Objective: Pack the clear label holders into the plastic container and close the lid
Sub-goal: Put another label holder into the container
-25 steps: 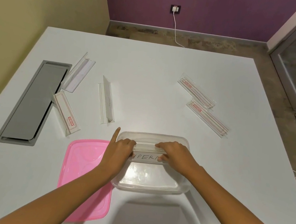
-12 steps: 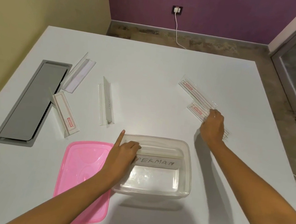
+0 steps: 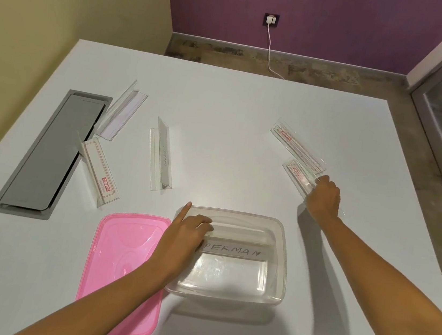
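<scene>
I count six clear label holders in all. One lies inside the clear plastic container [image 3: 275, 261], a long strip with "PERMAN" handwritten on its paper insert [image 3: 234, 250]; my left hand [image 3: 185, 235] rests over its left end, fingers curled on it and the index finger pointing out over the container's rim. Five more are on the white counter [image 3: 221, 111]. Three sit to the left: a folded one beside the grey hatch [image 3: 121, 113], a tent-shaped one with a red-printed card [image 3: 101, 174], and an upright tent-shaped one [image 3: 162, 156] nearer the middle. Two flat ones with red print lie to the right, the far one [image 3: 297, 147] lying free, the near one [image 3: 298, 177] grasped at its end by my right hand [image 3: 324, 199], fingers closed around it. All are thin, glossy, see-through plastic, long and narrow. The container is a rounded rectangle, open. Its single lid [image 3: 122, 264], translucent pink and smooth, lies flat on the counter just left of it, under my left forearm.
</scene>
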`<act>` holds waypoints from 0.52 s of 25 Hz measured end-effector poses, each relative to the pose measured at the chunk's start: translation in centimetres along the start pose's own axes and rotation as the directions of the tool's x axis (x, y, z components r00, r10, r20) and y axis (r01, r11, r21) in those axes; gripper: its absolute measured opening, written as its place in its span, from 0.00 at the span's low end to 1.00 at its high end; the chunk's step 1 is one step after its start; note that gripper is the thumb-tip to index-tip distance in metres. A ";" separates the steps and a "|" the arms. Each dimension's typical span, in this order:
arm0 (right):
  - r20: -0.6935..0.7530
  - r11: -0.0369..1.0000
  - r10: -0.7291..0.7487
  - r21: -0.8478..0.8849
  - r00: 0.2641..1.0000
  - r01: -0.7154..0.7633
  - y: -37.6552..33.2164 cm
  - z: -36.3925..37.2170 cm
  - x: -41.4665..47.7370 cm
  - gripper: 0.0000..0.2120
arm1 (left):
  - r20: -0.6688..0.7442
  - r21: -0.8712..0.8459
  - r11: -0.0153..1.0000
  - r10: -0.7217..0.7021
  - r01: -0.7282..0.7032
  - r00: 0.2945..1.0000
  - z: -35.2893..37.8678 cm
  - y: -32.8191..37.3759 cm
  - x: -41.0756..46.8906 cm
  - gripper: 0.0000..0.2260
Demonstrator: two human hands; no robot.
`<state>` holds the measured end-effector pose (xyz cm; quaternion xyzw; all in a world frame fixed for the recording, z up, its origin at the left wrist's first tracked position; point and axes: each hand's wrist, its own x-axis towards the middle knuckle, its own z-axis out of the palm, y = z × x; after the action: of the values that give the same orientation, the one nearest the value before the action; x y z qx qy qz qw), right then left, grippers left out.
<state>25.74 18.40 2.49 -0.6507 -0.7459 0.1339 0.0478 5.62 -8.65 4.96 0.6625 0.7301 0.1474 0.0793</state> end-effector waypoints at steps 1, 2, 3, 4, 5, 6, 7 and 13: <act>-0.004 0.999 0.018 0.034 1.000 -0.018 -0.2 -0.2 -0.2 0.16 | 0.005 -0.011 1.000 0.001 -0.001 1.000 -0.2 0.1 0.0 0.12; 0.005 0.997 0.040 0.071 0.999 -0.041 -0.5 -0.4 -0.4 0.16 | 0.008 -0.021 1.000 0.002 -0.002 1.000 -0.4 0.1 0.1 0.10; 0.030 0.992 0.063 0.112 0.998 -0.066 -0.8 -0.6 -0.7 0.17 | 0.004 -0.028 1.000 0.006 -0.006 1.000 -0.6 0.2 0.1 0.09; 0.078 0.982 0.085 0.163 0.993 -0.096 -1.0 -1.0 -1.0 0.20 | -0.007 -0.035 0.999 0.013 -0.013 1.000 -0.8 0.3 0.1 0.08; 0.151 0.965 0.094 0.227 0.984 -0.128 -1.2 -1.6 -1.4 0.26 | -0.025 -0.045 0.999 0.018 -0.019 1.000 -0.9 0.5 0.1 0.06; 0.234 0.940 0.083 0.305 0.969 -0.154 -1.4 -2.2 -2.1 0.32 | -0.045 -0.061 0.998 0.021 -0.023 0.999 -1.1 0.6 0.2 0.04; 0.309 0.908 0.058 0.380 0.949 -0.179 -1.6 -2.8 -2.8 0.36 | -0.065 -0.080 0.996 0.020 -0.025 0.998 -1.3 0.7 0.3 0.03; 0.470 0.690 -0.297 0.707 0.831 -0.154 -2.5 -6.0 -7.3 0.13 | -0.163 -0.150 0.989 -0.018 -0.007 0.986 -2.9 0.4 1.1 0.08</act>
<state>25.92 11.72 9.67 -0.4803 -0.6392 0.5942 0.0875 4.98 -7.81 7.90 0.6382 0.7229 0.2556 0.0689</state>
